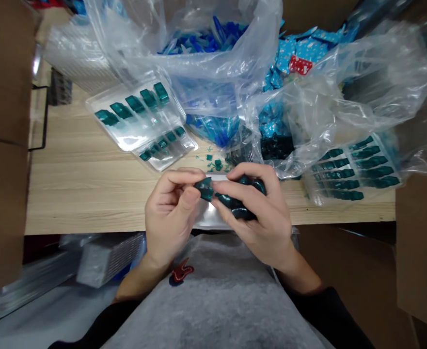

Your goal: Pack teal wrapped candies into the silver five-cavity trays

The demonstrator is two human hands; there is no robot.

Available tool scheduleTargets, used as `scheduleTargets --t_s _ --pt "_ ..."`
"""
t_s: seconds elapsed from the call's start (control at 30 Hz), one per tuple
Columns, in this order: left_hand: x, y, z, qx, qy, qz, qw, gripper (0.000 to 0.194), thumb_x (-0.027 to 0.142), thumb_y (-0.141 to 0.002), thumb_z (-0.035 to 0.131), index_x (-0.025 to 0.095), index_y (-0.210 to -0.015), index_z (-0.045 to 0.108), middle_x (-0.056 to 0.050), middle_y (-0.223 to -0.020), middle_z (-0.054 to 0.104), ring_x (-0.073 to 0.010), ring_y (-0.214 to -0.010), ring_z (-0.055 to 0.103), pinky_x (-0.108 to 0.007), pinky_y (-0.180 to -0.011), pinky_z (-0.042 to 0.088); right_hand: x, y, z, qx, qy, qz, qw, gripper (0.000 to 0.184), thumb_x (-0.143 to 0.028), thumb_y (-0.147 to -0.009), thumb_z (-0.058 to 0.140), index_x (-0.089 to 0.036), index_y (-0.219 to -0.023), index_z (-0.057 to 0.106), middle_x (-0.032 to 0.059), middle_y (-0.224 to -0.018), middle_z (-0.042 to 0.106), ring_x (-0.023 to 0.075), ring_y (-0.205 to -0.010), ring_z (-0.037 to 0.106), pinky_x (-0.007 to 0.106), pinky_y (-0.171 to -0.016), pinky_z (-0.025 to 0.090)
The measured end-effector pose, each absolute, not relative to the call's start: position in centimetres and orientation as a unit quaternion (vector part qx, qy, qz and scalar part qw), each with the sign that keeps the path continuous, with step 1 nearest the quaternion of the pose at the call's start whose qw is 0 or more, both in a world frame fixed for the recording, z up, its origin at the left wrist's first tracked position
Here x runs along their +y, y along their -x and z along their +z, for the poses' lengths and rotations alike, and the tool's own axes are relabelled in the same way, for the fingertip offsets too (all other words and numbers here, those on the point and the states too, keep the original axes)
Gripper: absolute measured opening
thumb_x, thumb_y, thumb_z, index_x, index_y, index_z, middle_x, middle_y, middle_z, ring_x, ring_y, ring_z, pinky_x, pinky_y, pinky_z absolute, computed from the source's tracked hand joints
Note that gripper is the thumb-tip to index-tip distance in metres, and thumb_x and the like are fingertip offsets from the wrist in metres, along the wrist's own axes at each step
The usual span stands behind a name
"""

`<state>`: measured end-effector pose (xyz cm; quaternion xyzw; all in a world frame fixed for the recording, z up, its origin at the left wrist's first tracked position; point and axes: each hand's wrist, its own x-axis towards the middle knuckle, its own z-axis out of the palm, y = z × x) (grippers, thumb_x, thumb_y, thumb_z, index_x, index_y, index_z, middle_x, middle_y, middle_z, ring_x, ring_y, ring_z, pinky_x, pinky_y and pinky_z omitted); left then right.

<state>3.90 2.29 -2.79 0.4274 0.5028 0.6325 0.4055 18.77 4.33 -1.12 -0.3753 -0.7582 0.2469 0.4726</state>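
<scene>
No legible text, labels or numbers on the blue printed packets [293,58] or teal moulded pieces [231,198].

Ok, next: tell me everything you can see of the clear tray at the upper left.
The clear plastic tray is shallow, glossy and rectangular, lying askew on the light wooden table. Five glossy dark teal pieces sit in a row in it. A smaller clear tray holding smaller teal pieces lies against its near edge.

A light wood-grain bench [82,198] carries two clear plastic trays [135,118] of dark teal moulded pieces [106,117], with another tray [353,169] at right, loose teal scraps [213,162] and rumpled clear plastic bags [198,72].
</scene>
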Motion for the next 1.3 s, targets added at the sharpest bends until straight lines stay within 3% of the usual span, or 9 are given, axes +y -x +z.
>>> scheduleTargets --t_s 0.17,0.43,0.53,0.63,0.73,0.9,1.3 --pt "2.0 -3.9 -3.1 0.516 -0.482 0.624 0.334 0.018 0.042 -0.092 0.067 0.026 -0.099 0.069 0.001 -0.096 0.067 -0.0117 -0.098 0.064 -0.023 -0.084 0.053 4.5 -18.7 -1.8 -0.752 0.361 0.246 0.493 0.018 -0.012 -0.091 0.066 -0.025 -0.102 0.066 0.0053 -0.107 0.061 0.0181 -0.102 0.061 0.037 -0.087 0.054" --pt "2.3 -3.6 -3.7 0.476 -0.444 0.638 0.411 0.013 0.036 -0.09 0.071 0.028 -0.1 0.071 0.002 -0.096 0.069 -0.007 -0.089 0.064 -0.016 -0.082 0.053 5.7 -18.8 -1.7 -0.693 0.317 0.441 0.474 0.013 -0.008 -0.083 0.07 -0.02 -0.084 0.066 0.0026 -0.098 0.059 0.0141 -0.096 0.062 0.032 -0.089 0.052" --pt "2.3 -3.2 -3.9 0.491 -0.439 0.637 0.4 0.013 0.037 -0.09 0.07 0.029 -0.1 0.072 0.001 -0.097 0.069 -0.0091 -0.085 0.064 -0.019 -0.077 0.055 5.8 -19.0 -2.2 -0.641 0.292 0.518 0.485 0.015 -0.006 -0.079 0.072 -0.02 -0.08 0.066 0.0011 -0.09 0.06 0.014 -0.095 0.062 0.031 -0.088 0.052" --pt "2.1 -1.7 -4.1 0.53 -0.453 0.639 0.326 0.012 0.035 -0.092 0.068 0.03 -0.102 0.072 0.001 -0.098 0.067 -0.0111 -0.081 0.064 -0.024 -0.072 0.056 5.6 -19.7 -2.9 -0.552 0.279 0.608 0.499 0.012 -0.011 -0.081 0.073 -0.022 -0.082 0.069 0.0003 -0.089 0.062 0.0125 -0.085 0.063 0.026 -0.074 0.053" --pt "1.5 0.6 -3.9 0.558 -0.582 0.55 0.218 0.017 0.023 -0.091 0.068 0.03 -0.107 0.071 0.0 -0.099 0.068 -0.0132 -0.089 0.066 -0.026 -0.08 0.057 5.4 -20.7 -3.5 -0.431 0.305 0.674 0.517 0.007 -0.017 -0.084 0.074 -0.023 -0.084 0.073 0.0002 -0.095 0.06 0.0066 -0.062 0.059 0.019 -0.049 0.046" --pt "0.0 3.0 -3.4 0.553 -0.757 0.301 0.174 0.027 0.013 -0.094 0.062 0.021 -0.119 0.064 -0.004 -0.106 0.069 -0.0137 -0.1 0.066 -0.024 -0.089 0.054 5.6 -21.3 -3.5 -0.341 0.337 0.688 0.545 0.009 -0.018 -0.075 0.084 -0.02 -0.074 0.075 -0.0003 -0.085 0.061 0.0042 -0.051 0.055 0.016 -0.04 0.04" --pt "1.1 2.6 -4.7 0.551 -0.785 0.281 0.049 0.017 0.024 -0.089 0.069 0.018 -0.104 0.065 -0.006 -0.092 0.07 -0.019 -0.087 0.064 -0.031 -0.079 0.051 5.2 -21.0 -3.7 -0.332 0.357 0.699 0.523 0.009 -0.02 -0.078 0.081 -0.019 -0.075 0.072 -0.0008 -0.087 0.062 0.0042 -0.05 0.058 0.017 -0.04 0.041"
